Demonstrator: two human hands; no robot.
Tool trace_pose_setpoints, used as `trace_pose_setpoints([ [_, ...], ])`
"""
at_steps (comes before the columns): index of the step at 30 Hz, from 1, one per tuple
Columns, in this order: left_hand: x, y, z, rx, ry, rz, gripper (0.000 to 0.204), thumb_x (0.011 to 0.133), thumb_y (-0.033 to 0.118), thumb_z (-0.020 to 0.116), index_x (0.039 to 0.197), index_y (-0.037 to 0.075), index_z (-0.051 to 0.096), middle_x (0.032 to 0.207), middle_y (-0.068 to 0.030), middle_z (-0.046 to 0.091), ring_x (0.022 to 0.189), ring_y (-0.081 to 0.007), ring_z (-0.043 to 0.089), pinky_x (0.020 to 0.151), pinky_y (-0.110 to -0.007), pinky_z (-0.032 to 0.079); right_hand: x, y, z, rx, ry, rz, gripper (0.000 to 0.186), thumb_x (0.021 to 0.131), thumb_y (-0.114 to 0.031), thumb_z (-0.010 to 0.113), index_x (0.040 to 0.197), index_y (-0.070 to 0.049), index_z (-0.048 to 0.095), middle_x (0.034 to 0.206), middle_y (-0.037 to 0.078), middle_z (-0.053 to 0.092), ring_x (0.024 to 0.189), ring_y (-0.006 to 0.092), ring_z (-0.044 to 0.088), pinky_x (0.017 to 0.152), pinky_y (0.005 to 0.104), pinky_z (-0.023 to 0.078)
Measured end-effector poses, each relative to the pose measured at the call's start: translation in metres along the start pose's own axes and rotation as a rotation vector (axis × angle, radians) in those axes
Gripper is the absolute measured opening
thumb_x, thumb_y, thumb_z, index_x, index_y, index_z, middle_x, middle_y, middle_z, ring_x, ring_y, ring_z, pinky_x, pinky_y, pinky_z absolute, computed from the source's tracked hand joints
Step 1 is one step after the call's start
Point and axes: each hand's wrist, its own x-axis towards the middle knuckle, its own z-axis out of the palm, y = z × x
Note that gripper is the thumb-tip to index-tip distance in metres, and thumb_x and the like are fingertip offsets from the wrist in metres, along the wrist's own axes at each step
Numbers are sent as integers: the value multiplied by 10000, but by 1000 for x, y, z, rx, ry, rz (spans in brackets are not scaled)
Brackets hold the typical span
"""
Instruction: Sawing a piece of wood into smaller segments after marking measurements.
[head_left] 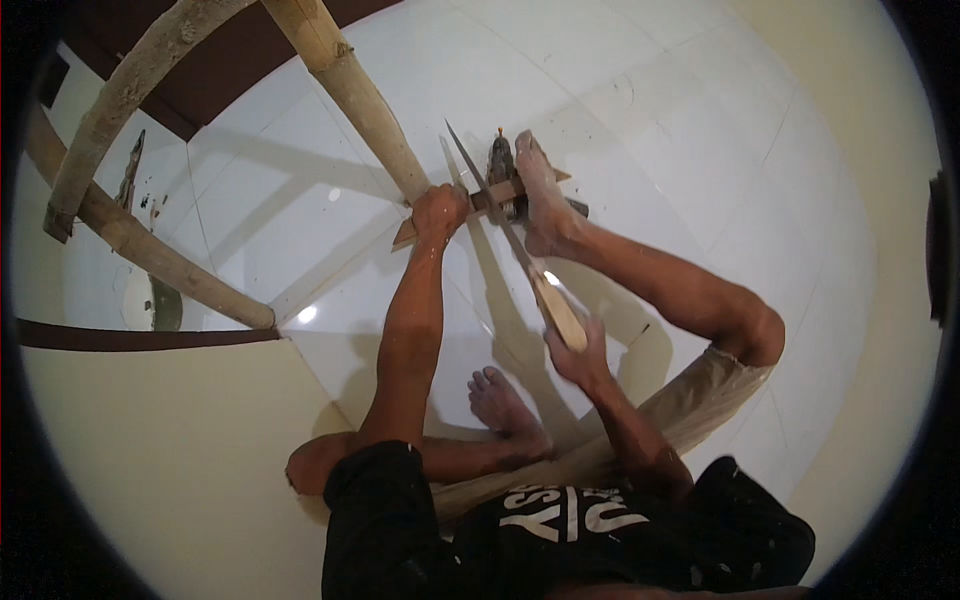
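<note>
My right hand (583, 358) is closed around the pale wooden handle of a handsaw (560, 312). The saw's narrow blade slants up and away to the left and crosses a thin brown wood strip (505, 191). With closed fingers my left hand (440, 212) grips the strip just left of the blade. My right foot (543, 195) presses on the strip at the other side of the blade. Under the strip lies a dark, long-bodied tool (501, 160); its kind is partly hidden by the strip and foot.
Bamboo poles (350, 95) stand close beyond my left hand, with another pole (165, 255) leaning at the left. My left foot (500, 402) rests on the white tiled floor (660, 130). A round pale object (150, 300) and dark scraps lie at far left.
</note>
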Motion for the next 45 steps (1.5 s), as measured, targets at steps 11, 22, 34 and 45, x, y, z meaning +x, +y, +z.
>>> trace_pose_setpoints([
  [11, 15, -24, 17, 18, 61, 114, 336, 890, 289, 437, 810, 51, 660, 846, -194, 648, 804, -375, 635, 709, -466, 513, 44, -3, 31, 50, -12, 138, 238, 748, -108, 618, 938, 35, 601, 775, 155, 629, 689, 241, 611, 648, 342, 475],
  [22, 2, 2, 5, -86, -10, -20, 495, 906, 360, 369, 816, -32, 658, 866, -276, 627, 847, -416, 616, 798, -481, 479, 71, 9, 26, 171, 20, 132, 218, 755, -114, 634, 925, 21, 618, 795, 128, 636, 699, 200, 604, 669, 339, 473],
  [34, 7, 8, 12, -62, -18, 27, 443, 896, 333, 386, 816, -8, 658, 889, -249, 634, 850, -419, 614, 793, -488, 478, 52, 66, 46, 159, 315, 117, 246, 730, -101, 614, 922, 51, 597, 748, 123, 618, 683, 196, 606, 646, 327, 486],
  [45, 18, -3, 4, 13, -72, 4, 402, 884, 340, 415, 847, 35, 674, 931, -195, 653, 848, -399, 631, 764, -476, 503, -13, -11, -8, 113, 64, -69, 391, 734, -40, 560, 1119, 28, 580, 979, 203, 642, 890, 293, 631, 800, 332, 477],
])
